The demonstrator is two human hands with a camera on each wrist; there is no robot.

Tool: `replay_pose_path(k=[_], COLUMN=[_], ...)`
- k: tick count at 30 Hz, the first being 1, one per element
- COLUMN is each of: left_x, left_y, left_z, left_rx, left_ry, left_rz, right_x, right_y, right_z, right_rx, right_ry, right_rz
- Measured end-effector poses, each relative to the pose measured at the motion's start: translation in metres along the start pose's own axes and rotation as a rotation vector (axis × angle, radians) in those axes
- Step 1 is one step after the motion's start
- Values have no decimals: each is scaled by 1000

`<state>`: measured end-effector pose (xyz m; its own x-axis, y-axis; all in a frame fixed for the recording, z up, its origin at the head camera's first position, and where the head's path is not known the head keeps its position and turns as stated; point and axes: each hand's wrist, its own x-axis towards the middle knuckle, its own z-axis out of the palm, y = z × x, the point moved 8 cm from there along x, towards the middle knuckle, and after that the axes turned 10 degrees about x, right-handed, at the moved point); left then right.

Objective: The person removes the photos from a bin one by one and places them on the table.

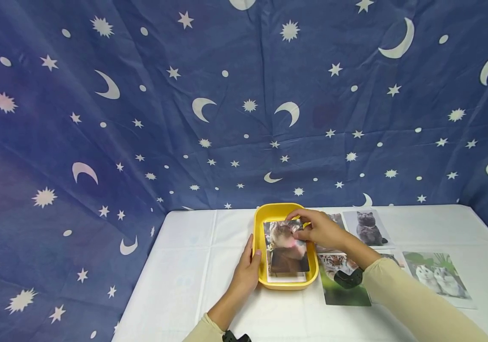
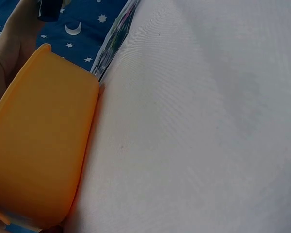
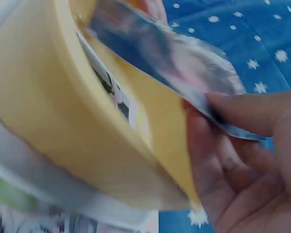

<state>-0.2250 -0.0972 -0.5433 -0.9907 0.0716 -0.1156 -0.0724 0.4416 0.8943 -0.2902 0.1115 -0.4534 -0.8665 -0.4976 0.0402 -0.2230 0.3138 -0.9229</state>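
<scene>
A yellow plastic tub [image 1: 286, 286] with rounded corners stands on the white-covered table. My right hand [image 1: 322, 232] is over its right side and pinches a photo card [image 1: 287, 247] between thumb and fingers. The card shows a furry animal, too glared and blurred to name. In the right wrist view the card [image 3: 150, 48] tilts above the tub's floor. Beneath it, another white-edged card [image 1: 286, 279] lies in the tub. Against the tub's left outer wall rests my left hand [image 1: 246, 270], fingers extended and thumb by the rim.
Several photo cards lie right of the tub: a tiger card [image 1: 344, 292], a grey cat card [image 1: 367, 228], a card with two small white-grey rodents [image 1: 438, 280], and others partly behind my right arm. A blue star-and-moon cloth [image 1: 227, 118] hangs behind the table [image 1: 184, 266].
</scene>
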Motion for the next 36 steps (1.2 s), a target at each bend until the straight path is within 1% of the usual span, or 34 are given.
replay_pose_path(k=[2,4,5,8,14,20,23,29,32,36], left_x=[0,0,0,0,0,1,0,0,1,1], left_y=[-1,-2,-3,-4,-5,-6,-5,-5,-6,-6], left_z=[0,1,1,0,1,1,1,0,0,0], left_rx=[-3,-1,-1,6,-4,0,4,-9,-11,-11], left_ry=[1,2,1,3,-3,-3,2,-4,-1,-1], left_rz=[-4,-21,-30,-49,-62,-71,-73,-71,-68,-65], right_x=[-5,-12,-15,-29,-60,-91,-103,-122,-128,-133], right_y=[6,11,13,17,31,49,59,79,91,111], right_z=[-13,-26,-33,-54,-96,-145,-171,-218,-236,-252], right_rx=[96,156,169,150,100,-52,-123,-206,-238,-278], right_ry=[58,109,131,207,325,418,446,508,530,521], right_rz=[16,33,37,35,35,54,71,127,152,195])
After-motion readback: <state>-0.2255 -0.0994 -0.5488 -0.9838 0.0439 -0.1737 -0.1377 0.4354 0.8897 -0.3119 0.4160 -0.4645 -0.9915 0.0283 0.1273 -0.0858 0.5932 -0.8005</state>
